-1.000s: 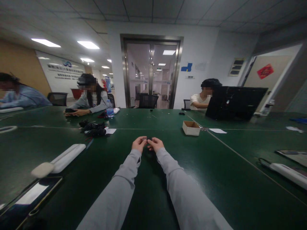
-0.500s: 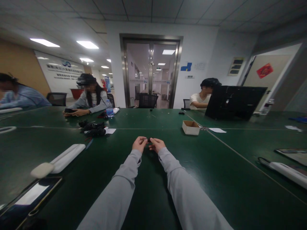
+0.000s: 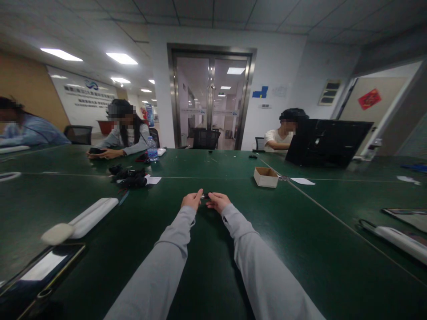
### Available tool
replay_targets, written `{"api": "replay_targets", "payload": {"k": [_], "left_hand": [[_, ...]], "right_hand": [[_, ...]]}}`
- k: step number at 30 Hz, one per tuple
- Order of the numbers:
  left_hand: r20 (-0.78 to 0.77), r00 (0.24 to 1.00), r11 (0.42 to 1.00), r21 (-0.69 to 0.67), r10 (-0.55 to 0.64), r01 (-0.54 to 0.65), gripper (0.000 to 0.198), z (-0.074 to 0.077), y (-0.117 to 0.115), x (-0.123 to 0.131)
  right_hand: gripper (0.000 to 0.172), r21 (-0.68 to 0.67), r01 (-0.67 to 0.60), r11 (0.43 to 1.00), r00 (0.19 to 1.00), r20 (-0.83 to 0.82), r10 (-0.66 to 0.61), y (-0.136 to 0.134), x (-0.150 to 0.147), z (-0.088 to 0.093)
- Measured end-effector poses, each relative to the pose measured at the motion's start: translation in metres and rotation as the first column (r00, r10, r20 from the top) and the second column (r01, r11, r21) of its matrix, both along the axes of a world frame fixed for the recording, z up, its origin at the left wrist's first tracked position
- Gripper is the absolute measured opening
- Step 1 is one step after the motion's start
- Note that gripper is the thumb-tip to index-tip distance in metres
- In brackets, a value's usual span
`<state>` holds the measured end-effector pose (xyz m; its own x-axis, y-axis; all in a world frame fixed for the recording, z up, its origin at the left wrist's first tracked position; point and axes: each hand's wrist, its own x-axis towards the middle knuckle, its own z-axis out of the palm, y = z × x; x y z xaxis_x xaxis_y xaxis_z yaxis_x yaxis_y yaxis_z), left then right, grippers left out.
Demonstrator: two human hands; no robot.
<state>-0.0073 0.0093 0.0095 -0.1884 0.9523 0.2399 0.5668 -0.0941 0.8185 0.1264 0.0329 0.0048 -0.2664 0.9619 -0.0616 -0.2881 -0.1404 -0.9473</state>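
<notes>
Head view: two hands, left hand [image 3: 192, 201] and right hand [image 3: 219, 201], fingertips together, both pinching one small dark part [image 3: 206, 196] just over the green tabletop [image 3: 300, 231], centre. Further back: one cardboard box [image 3: 266, 177], one water bottle [image 3: 152, 151], one black laptop [image 3: 327, 143].

An office meeting room: a long dark green table [image 3: 207, 266] carries an open black laptop [image 3: 328, 143], with seated people around it, black office chairs and steel-framed glass double doors [image 3: 211, 104] beyond its far edge, under a tiled ceiling.
</notes>
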Motion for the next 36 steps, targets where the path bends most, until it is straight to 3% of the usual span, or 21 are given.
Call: {"api": "replay_targets", "payload": {"k": [7,12,17,23,26,36], "left_hand": [[0.017,1.000,0.994,0.104,-0.010,0.009,0.044,-0.004,0.003,0.002],[0.191,0.973,0.968,0.238,-0.128,0.080,0.028,-0.015,0.013,0.006],[0.346,0.930,0.992,0.075,-0.126,0.106,0.035,-0.015,0.015,0.008],[0.416,0.897,0.984,0.152,-0.148,0.091,0.033,-0.014,0.014,0.008],[0.417,0.895,0.987,0.099,-0.157,0.127,0.029,-0.015,0.016,0.007],[0.351,0.912,0.967,0.207,-0.213,0.147,0.025,-0.023,0.020,0.009]], "right_hand": [[0.009,0.003,-0.039,0.999,0.999,-0.018,0.039,0.000,0.001,0.001],[0.009,-0.024,-0.002,1.000,0.999,-0.051,0.001,-0.001,0.003,0.002],[0.008,-0.028,0.012,1.000,1.000,-0.028,-0.013,0.001,0.002,0.001],[0.008,-0.029,0.015,0.999,0.999,-0.034,-0.016,0.003,0.001,-0.001],[0.008,-0.028,0.012,1.000,0.999,-0.051,-0.014,0.004,0.001,-0.002],[0.008,-0.032,0.024,0.999,0.998,-0.058,-0.026,0.005,0.002,-0.003]]}}
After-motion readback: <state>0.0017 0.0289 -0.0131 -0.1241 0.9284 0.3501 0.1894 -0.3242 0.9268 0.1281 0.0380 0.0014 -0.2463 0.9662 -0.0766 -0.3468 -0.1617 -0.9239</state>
